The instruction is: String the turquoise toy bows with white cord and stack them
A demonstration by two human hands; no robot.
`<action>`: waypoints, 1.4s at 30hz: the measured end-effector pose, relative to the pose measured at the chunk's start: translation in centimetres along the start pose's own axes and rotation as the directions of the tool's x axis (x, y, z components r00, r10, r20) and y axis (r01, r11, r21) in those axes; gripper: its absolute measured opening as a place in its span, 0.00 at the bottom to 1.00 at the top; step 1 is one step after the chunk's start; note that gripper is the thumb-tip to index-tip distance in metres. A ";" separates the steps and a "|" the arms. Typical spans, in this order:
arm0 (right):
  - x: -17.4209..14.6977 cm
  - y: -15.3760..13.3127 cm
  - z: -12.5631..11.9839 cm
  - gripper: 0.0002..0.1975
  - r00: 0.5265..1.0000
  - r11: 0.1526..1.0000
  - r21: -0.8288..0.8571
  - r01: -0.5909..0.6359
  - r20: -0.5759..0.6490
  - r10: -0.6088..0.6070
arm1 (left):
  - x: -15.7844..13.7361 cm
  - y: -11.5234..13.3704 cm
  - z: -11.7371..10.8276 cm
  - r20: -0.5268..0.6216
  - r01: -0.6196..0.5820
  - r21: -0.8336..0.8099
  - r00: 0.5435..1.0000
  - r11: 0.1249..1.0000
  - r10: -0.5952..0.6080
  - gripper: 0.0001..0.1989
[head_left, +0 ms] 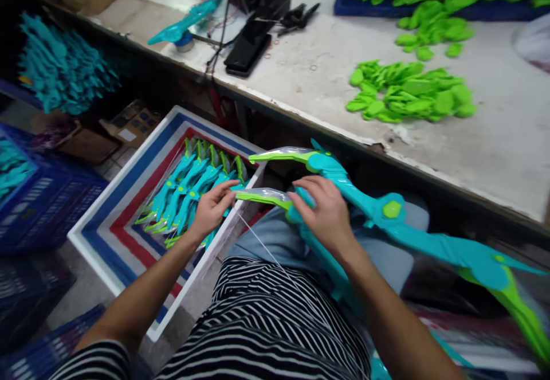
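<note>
A turquoise and green plastic toy bow (268, 198) lies across my lap, held in both hands. My left hand (213, 208) pinches the tip of its green limb, where a thin white string (258, 239) starts and runs down over the striped shirt. With bent fingers, my right hand (322, 211) grips the bow where the green limb meets the turquoise body. Just beyond it, a second toy bow (365, 202) rests over my legs, its far end reaching to the lower right. Much of the held bow is hidden behind my right forearm.
A white-rimmed striped bin (98, 254) at left holds several finished-looking bows (189, 188). On the worktable (301, 87) are loose green pieces (412, 90), a blue tray (344, 10), a black phone (248, 54) and a turquoise part (184, 24). Blue crates (47, 196) stand left.
</note>
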State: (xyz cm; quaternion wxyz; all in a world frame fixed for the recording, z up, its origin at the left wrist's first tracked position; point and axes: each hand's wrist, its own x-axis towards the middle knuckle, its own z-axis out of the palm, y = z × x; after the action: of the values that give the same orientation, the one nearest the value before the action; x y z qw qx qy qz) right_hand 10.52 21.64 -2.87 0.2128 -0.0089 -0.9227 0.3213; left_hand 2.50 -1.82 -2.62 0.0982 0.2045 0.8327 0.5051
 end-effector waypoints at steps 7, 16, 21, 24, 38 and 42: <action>-14.5 1.0 -5.6 0.25 0.958 0.922 -0.343 -0.177 0.155 0.241 | -3.2 -3.0 -0.9 0.256 -0.526 0.603 0.840 0.600 0.479 0.14; -25.5 -2.0 -7.5 0.32 0.883 0.640 -0.640 -0.426 -0.139 0.448 | -0.9 -7.2 -3.3 0.673 -0.849 0.427 0.529 0.312 0.517 0.17; -24.6 -0.4 -10.1 0.27 0.844 0.638 -0.716 -0.283 0.130 0.521 | -0.1 -7.0 -3.8 0.739 -0.895 0.305 0.438 0.325 0.513 0.17; -22.2 0.0 -11.1 0.22 0.808 0.711 -0.682 -0.170 0.317 0.496 | 0.2 -5.9 -4.2 0.682 -0.832 0.354 0.542 0.427 0.491 0.17; -17.2 -1.9 -7.0 0.21 0.832 0.773 -0.620 -0.139 0.349 0.430 | -1.9 -0.8 1.5 0.482 -0.866 0.386 0.482 0.317 0.732 0.13; -18.1 -1.2 -8.6 0.16 0.964 0.877 -0.460 -0.140 0.139 0.227 | -2.1 3.2 8.3 0.599 -0.911 0.212 0.407 0.354 0.689 0.23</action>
State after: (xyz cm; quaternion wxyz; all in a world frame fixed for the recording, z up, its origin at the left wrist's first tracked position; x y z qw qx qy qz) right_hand 30.53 22.97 -3.09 0.0851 -0.1149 -0.9825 0.1196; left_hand 8.22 5.18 -3.82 -0.0563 0.7129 0.6733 0.1877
